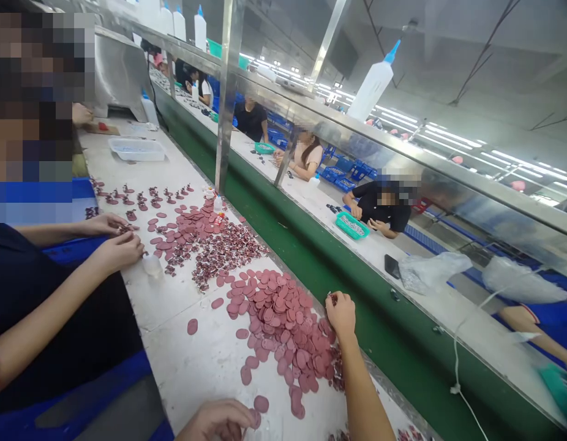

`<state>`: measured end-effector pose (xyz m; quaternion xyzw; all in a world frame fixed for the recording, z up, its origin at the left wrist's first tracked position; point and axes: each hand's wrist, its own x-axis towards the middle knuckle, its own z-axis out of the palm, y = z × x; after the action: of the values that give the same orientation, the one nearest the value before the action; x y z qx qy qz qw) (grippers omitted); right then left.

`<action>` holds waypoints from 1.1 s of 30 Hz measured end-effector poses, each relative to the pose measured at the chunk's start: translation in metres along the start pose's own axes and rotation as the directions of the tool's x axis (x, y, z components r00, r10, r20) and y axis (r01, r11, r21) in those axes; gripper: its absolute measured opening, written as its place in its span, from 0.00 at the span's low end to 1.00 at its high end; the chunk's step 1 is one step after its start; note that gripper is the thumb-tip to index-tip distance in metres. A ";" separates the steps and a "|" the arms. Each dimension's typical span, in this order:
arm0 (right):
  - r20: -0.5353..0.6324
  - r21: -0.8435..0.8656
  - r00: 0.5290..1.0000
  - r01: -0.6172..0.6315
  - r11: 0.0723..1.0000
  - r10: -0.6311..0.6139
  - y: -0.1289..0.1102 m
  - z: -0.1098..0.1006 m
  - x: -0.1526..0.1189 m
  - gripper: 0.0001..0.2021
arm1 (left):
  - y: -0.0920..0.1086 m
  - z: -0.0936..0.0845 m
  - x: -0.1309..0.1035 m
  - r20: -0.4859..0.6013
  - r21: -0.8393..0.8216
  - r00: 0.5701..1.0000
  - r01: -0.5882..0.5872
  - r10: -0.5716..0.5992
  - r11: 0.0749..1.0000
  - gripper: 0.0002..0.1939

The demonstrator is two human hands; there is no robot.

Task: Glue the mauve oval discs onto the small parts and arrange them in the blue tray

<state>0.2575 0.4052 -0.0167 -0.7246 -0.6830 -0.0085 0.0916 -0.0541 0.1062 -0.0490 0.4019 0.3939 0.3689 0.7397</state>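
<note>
My left hand (217, 421) is at the table's near edge, its fingertips pinching a flat oval reddish disc (255, 419). Another loose oval disc (261, 403) lies just beyond those fingers. Farther forward, my right hand (342, 313) hovers at the edge of the green conveyor belt, fingers closed on a small dark figure piece (332, 298) that they mostly hide. Between my hands spreads a big heap of oval reddish discs (283, 312). Beside my right forearm are small dark-red and white figure pieces (337, 370), partly covered by the arm.
A co-worker's hands (118, 245) work at the left, near a small white bottle (152, 264) and rows of assembled pieces (141, 199). The green conveyor belt (283, 229) runs along the table, with a metal post (226, 104) at its edge. People sit across it.
</note>
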 end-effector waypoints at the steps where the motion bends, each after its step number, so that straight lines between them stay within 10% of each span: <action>1: -0.008 -0.014 1.000 -0.030 0.999 0.030 0.002 0.000 -0.005 0.16 | 0.000 0.000 -0.001 0.009 0.058 1.000 -0.027 0.027 0.998 0.18; 20: 0.093 -0.054 0.946 -0.308 0.950 0.312 0.016 -0.024 -0.021 0.22 | 0.004 0.008 -0.010 -0.084 0.194 0.991 -0.082 0.099 0.978 0.15; 27: 0.019 0.055 0.926 -0.377 0.925 0.377 0.047 -0.104 -0.038 0.21 | 0.007 0.007 -0.013 -0.057 0.194 0.992 -0.104 0.117 0.975 0.13; 33: -0.029 0.170 0.938 -0.335 0.927 0.344 0.054 -0.186 -0.126 0.19 | 0.017 0.009 -0.016 -0.057 0.229 0.991 -0.108 0.124 0.967 0.15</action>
<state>0.3241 0.2512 0.1424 -0.8214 -0.5427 0.0420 0.1702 -0.0569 0.0968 -0.0263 0.4923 0.4351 0.3784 0.6520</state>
